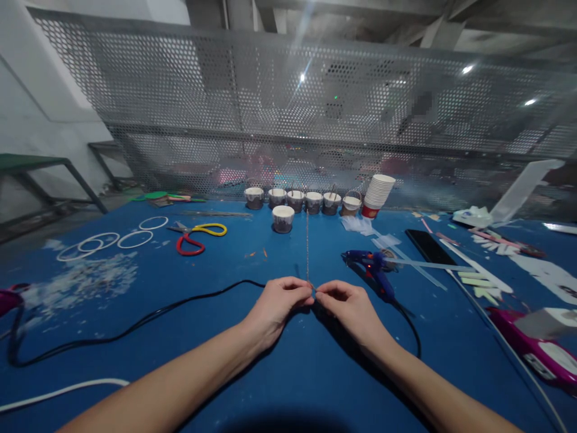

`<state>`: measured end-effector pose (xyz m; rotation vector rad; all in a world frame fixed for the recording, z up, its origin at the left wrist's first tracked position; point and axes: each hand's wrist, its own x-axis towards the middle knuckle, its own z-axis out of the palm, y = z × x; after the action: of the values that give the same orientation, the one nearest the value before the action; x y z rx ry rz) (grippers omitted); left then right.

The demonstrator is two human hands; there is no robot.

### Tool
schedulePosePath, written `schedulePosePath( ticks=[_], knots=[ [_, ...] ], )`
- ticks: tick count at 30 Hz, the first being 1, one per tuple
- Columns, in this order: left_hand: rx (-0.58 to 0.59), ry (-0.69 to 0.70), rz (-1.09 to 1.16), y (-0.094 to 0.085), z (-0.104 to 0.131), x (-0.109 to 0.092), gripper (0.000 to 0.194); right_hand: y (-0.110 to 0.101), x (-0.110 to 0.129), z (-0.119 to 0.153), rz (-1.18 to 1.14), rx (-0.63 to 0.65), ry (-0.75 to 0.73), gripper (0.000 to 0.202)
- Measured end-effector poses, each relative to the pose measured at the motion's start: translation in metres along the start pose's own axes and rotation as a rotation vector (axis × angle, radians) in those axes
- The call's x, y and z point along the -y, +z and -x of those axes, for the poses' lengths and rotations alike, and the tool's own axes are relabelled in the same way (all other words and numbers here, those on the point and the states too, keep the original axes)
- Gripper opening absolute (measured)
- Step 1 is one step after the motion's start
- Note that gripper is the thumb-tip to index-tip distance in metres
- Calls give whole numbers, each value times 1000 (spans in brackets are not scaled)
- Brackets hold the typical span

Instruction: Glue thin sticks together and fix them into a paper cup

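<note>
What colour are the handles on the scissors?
The metal-bladed scissors have one yellow, one red; head view.

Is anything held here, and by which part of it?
Yes: a thin strand, by its near end, between the fingertips of both hands.

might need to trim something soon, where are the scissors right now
In the head view, the scissors lie on the left side of the blue table, between the white rings and the lone white cup.
</note>
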<state>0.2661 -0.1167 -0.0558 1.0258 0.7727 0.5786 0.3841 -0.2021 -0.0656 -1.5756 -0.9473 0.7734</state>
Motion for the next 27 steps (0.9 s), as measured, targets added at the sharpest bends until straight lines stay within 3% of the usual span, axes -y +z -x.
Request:
schedulePosePath(
  ticks=[15, 27],
  knots=[
    [43, -14, 19, -5, -3, 2, 12, 0, -2, -2, -8, -36, -17, 15],
    [-38, -14, 75, 0, -2, -1, 11, 2, -1, -2, -26, -31, -4, 16]
  ],
)
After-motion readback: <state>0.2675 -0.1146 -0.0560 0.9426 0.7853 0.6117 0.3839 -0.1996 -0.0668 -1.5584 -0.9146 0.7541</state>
